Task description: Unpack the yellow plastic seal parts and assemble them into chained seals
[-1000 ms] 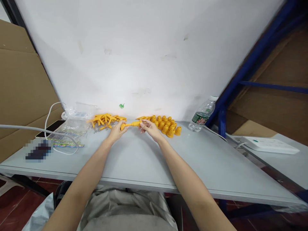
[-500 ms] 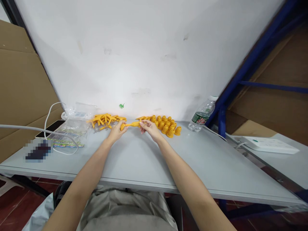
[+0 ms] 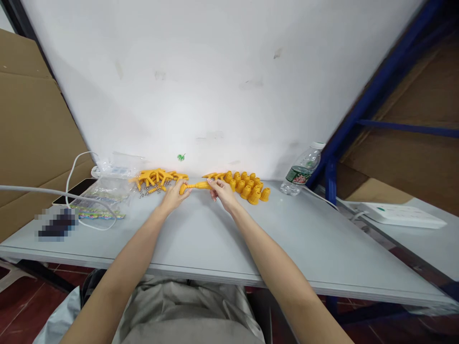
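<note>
Between my two hands, a yellow plastic rod-shaped piece (image 3: 201,185) lies level, its narrow ridged part to the left and its thicker part to the right. My left hand (image 3: 175,195) is closed on the left end, where a rounded yellow tip shows by the thumb. The thicker right end is pinched by my right hand (image 3: 223,192), whose fingers hide part of it. Behind my left hand lies a pile of yellow branched pieces (image 3: 158,177), with small metal bits (image 3: 145,193) in front. Yellow cup-shaped pieces (image 3: 245,192) stand grouped right of my right hand, beside several pointed yellow pieces (image 3: 213,176).
A plastic bottle (image 3: 301,173) leans at the right by the blue frame (image 3: 330,179). Clear plastic bags (image 3: 113,191), a phone (image 3: 73,192) and looping white cables (image 3: 68,179) lie left. A white power strip (image 3: 401,215) rests far right. The white board (image 3: 229,86) rises behind.
My right hand has shifted slightly and its fingers have changed position on the thicker end of the rod-shaped piece. My left hand stays in nearly the same place.
</note>
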The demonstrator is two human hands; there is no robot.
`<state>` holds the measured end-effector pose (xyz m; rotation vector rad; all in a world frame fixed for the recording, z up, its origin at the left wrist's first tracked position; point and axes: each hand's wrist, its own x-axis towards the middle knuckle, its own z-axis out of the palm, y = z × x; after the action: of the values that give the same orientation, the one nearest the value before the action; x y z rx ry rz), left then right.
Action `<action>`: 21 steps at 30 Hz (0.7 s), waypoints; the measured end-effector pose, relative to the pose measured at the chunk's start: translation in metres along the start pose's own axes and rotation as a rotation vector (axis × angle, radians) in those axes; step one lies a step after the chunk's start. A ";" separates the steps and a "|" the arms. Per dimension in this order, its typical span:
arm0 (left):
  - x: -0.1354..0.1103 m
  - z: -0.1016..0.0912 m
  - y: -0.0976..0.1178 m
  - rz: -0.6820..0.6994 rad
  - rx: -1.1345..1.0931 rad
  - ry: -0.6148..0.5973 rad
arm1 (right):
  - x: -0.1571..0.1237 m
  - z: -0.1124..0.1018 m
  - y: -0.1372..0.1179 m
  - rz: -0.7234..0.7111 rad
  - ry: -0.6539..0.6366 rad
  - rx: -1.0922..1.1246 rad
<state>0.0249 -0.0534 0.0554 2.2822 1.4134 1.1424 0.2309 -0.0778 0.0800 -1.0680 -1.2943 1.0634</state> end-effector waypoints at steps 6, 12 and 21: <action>0.001 0.002 -0.002 0.017 0.032 -0.007 | 0.003 0.003 0.004 0.060 0.029 0.051; 0.001 0.001 0.001 0.018 0.037 0.004 | 0.005 0.005 0.009 0.167 0.084 0.066; 0.002 0.002 0.001 0.026 0.036 0.000 | 0.004 0.002 0.006 0.284 -0.067 0.200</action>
<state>0.0274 -0.0517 0.0562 2.3318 1.4189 1.1333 0.2292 -0.0723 0.0746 -1.0910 -1.0812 1.4210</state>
